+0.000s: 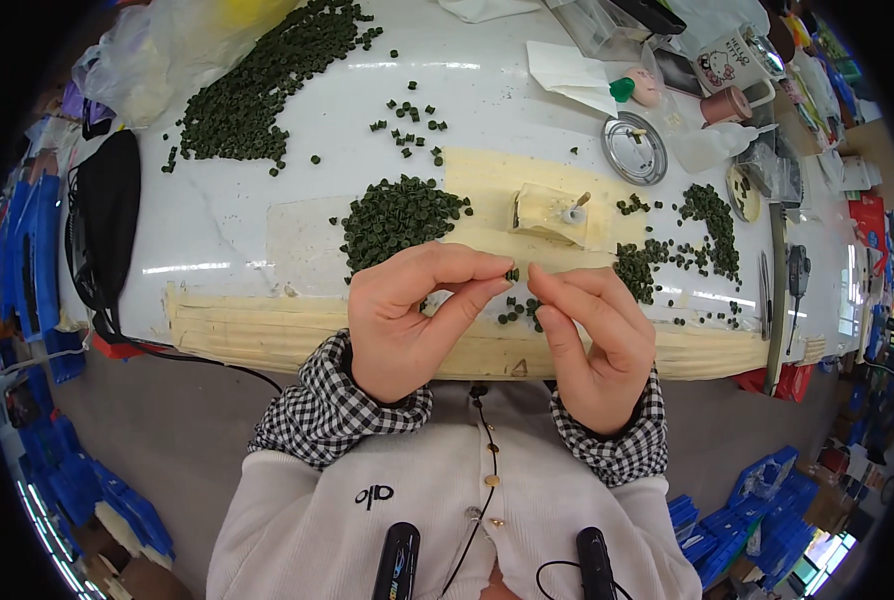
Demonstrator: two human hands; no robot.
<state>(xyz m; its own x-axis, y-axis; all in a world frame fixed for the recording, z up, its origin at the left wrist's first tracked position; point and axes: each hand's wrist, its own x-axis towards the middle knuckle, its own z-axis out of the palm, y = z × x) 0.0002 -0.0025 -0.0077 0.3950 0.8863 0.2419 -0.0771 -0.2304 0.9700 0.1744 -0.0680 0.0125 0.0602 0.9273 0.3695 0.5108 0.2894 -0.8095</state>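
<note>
Between the thumb and forefinger of my left hand (407, 320) is a small dark green part (512, 275), held just above the table edge. My right hand (607, 345) faces it a short way off, with its thumb and forefinger tips apart and nothing visible between them. Several loose green pieces (510, 316) lie below the fingertips. A heap of small dark green spool-shaped parts (397, 222) is close behind my left hand. Beyond the hands stands a small block wrapped in cream tape (547, 215), with a thin peg rising from it.
A larger green pile (257, 90) lies at the far left, beside a black face mask (105, 215). Scattered green pieces (707, 225) spread over the right side. A round metal lid (634, 150), a squeeze bottle (707, 148) and a mug (732, 62) stand at the back right.
</note>
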